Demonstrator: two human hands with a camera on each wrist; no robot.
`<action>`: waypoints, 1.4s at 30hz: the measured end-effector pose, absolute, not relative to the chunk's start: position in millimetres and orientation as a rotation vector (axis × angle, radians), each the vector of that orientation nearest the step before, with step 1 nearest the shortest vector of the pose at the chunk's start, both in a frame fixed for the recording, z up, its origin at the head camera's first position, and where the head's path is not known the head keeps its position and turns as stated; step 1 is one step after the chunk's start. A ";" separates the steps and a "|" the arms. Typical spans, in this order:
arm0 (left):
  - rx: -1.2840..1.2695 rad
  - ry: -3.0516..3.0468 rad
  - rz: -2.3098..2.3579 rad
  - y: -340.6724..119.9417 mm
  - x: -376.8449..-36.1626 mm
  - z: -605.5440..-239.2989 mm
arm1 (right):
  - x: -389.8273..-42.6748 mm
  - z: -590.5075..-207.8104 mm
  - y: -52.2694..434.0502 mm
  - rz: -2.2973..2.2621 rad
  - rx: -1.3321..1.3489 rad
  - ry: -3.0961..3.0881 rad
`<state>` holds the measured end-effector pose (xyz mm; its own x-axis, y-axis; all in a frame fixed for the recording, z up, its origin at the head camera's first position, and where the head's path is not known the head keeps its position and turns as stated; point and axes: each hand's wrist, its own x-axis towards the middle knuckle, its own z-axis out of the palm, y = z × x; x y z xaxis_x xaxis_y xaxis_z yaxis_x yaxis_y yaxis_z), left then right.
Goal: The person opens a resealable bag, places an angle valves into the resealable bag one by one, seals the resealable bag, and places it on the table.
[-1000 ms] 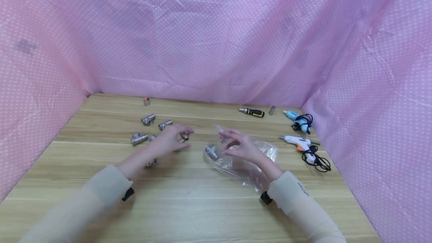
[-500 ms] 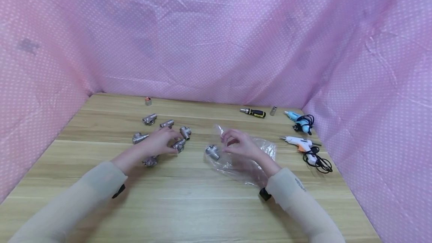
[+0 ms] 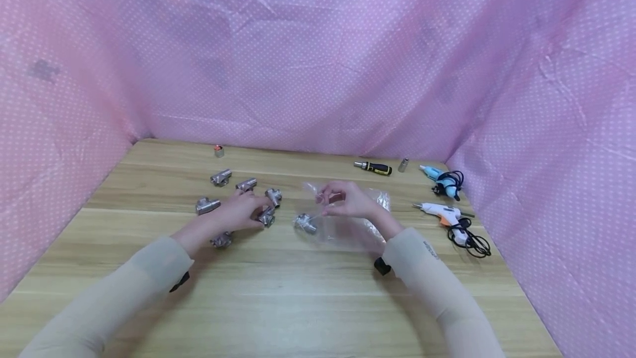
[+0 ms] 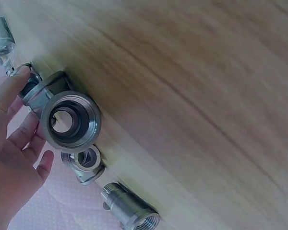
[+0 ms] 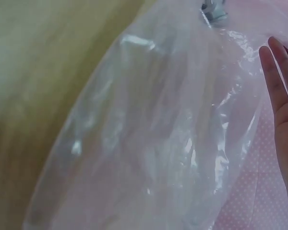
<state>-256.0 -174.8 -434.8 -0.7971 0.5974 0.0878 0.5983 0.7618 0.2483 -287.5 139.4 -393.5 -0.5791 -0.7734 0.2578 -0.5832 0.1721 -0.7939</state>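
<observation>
- Beige-sleeved arms reach in from the near edge of the light wooden table (image 3: 308, 297).
- L hand (image 3: 238, 211): fingers curled round a silver threaded metal tee fitting (image 3: 266, 216), which lies on the wood among the loose fittings; same tee seen close in wrist view (image 4: 67, 120), fingertips on its side.
- Tee judged heavy for its size, rigid, smooth and a bit slippery; best taken across the body, not by the threaded ends.
- R hand (image 3: 345, 202): thin edge of a clear crinkly plastic bag (image 3: 348, 225) pinched and held raised off the table; in wrist view the film (image 5: 173, 143) hangs loose beside straight fingers.
- Bag judged very light, limp, easily torn; mouth rim is the place to hold. One metal fitting (image 3: 304, 223) already sits in its low end.
- More silver fittings (image 3: 220, 177) are scattered just beyond L hand, close enough to be knocked.
- Farther right: white glue gun w/ black cord (image 3: 447, 215), blue glue gun (image 3: 439, 175), black-yellow screwdriver (image 3: 374, 168).
- Pink dotted cloth (image 3: 318, 59) closes off the back & sides.
</observation>
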 end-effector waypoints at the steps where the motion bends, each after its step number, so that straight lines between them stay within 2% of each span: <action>1: -1.000 -2.943 -0.424 -174.9 -255.2 -435.1 | -288.6 -393.1 138.7 -1.357 -1.323 2.233; 12: -0.991 -2.972 -0.503 -175.0 -249.9 -437.1 | -295.0 -406.3 140.2 -1.360 -1.394 2.222; 21: -1.023 -2.933 -0.584 -175.8 -246.8 -436.0 | -294.7 -433.6 144.5 -1.285 -1.233 2.465; 29: -1.032 -2.892 -0.703 -180.9 -245.9 -435.2 | -286.9 -439.7 143.1 -1.253 -1.317 2.559; 35: -1.012 -2.827 -0.867 -180.4 -246.5 -428.1 | -287.8 -440.1 144.7 -1.341 -1.249 2.482; 42: -0.934 -2.778 -1.001 -161.7 -247.9 -414.5 | -285.0 -431.6 143.1 -1.408 -1.239 2.397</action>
